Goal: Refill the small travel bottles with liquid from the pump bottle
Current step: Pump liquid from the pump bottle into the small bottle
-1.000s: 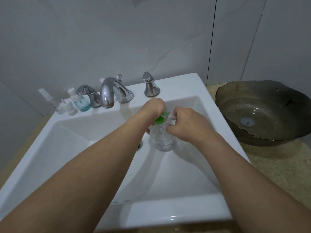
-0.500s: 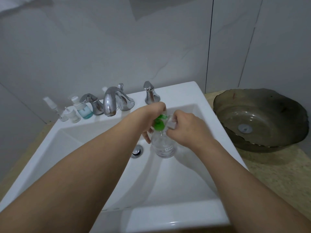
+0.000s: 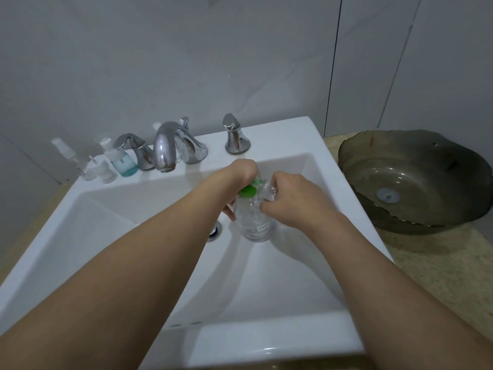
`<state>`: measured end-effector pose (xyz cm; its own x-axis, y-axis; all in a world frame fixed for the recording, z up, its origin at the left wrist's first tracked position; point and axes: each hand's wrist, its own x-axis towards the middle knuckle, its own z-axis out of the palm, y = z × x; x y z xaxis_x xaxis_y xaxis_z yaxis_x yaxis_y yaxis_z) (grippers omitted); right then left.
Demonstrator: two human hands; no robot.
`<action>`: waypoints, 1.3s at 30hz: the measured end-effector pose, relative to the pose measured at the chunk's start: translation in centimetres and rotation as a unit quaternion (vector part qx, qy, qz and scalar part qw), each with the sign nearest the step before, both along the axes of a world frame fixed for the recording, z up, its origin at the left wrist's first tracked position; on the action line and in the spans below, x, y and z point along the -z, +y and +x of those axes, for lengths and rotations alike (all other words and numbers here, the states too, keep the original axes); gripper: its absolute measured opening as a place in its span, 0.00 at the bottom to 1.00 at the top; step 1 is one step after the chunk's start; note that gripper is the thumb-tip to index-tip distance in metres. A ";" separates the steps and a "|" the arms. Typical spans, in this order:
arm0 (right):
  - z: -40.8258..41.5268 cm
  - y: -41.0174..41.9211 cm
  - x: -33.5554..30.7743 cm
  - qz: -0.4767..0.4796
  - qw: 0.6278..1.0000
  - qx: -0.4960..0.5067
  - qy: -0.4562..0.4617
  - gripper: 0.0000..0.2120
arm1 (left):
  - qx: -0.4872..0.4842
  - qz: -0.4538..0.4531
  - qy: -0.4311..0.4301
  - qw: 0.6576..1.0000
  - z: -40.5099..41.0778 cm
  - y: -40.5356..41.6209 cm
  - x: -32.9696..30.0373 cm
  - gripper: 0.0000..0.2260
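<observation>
Both hands are over the white sink [image 3: 293, 145], close together. The left hand [image 3: 241, 173] is curled round the top of a clear pump bottle [image 3: 256, 222] w/ a green pump head [image 3: 248, 192]. The right hand [image 3: 290, 198] pinches a small clear bottle [image 3: 268, 188] right beside the green part; the two look like they touch, but I can't tell for sure. The pump bottle is above the sink bowl, just right of the drain [image 3: 215, 231].

On the far left rim stand more small bottles: one w/ blue liquid [image 3: 124, 166], a white one [image 3: 102, 170] & a thin spray one [image 3: 66, 153]. The silver tap [image 3: 166, 145] is next to them. On the bench [image 3: 437, 260] at the right sits a dark glass bowl [image 3: 416, 180].
</observation>
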<state>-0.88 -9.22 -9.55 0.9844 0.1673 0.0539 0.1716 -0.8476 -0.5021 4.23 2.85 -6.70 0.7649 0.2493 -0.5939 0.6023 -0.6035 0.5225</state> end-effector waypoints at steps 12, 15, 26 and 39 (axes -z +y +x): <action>-0.1 0.0 -0.3 0.023 0.999 0.008 -0.044 0.13 | -0.012 -0.059 0.028 0.998 -0.2 0.9 -2.2 0.18; 0.0 0.1 -0.4 0.024 0.999 0.005 -0.038 0.15 | -0.005 -0.056 0.036 0.998 -0.3 0.9 -2.1 0.14; 0.0 0.1 -0.2 -0.011 1.000 0.005 -0.008 0.13 | -0.004 -0.023 0.015 1.000 0.0 0.1 0.0 0.16; 0.0 0.1 -0.4 0.016 0.998 0.014 -0.054 0.14 | -0.019 -0.064 0.038 0.997 0.0 0.5 -2.1 0.15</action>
